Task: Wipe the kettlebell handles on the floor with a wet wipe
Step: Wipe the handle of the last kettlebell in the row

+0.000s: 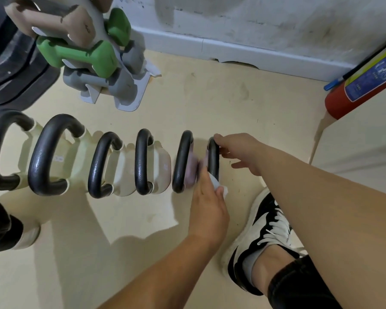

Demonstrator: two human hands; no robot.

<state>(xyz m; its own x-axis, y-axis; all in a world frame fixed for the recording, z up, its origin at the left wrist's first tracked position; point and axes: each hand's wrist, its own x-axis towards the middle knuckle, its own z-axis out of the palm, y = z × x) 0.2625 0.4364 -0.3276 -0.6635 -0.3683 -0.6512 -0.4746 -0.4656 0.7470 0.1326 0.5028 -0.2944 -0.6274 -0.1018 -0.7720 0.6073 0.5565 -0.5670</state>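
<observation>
The rightmost kettlebell handle [213,160], a black loop at the row's end on the floor [210,103], ran away from me. My right hand [239,150] gripped its far bend; my left hand [207,204], nearer, pinched the wet wipe [218,186] against its near bend.

Black handles [140,161] on cream kettlebells [125,172], the right two lilac. White wipe [221,188]. Green dumbbell [76,55] far left, beige and grey beside it. Red extinguisher [343,94], blue label. Black-and-white shoe [265,228].
</observation>
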